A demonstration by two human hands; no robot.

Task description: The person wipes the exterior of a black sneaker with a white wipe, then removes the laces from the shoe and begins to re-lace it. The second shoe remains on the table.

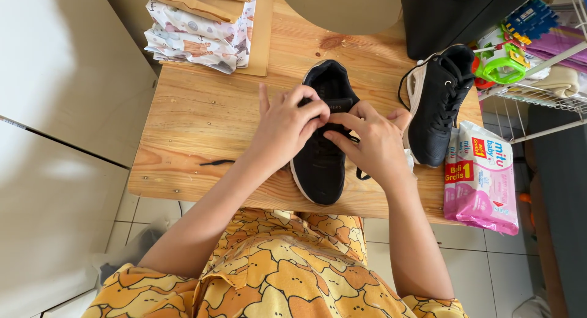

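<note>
Both hands meet over a black shoe (322,165) at the centre of a wooden table (202,116). The left hand (284,127) and right hand (374,144) each pinch the black lace (361,173) above the tongue, fingertips touching. A loose lace end (215,162) trails at 9 o'clock. The second shoe (435,107) lies tipped at 2 o'clock; pink wipes packs (483,177) sit at 3 o'clock on the table edge. Judged risk: a slipped pinch would slacken the lacing, and an elbow could knock the packs off.
</note>
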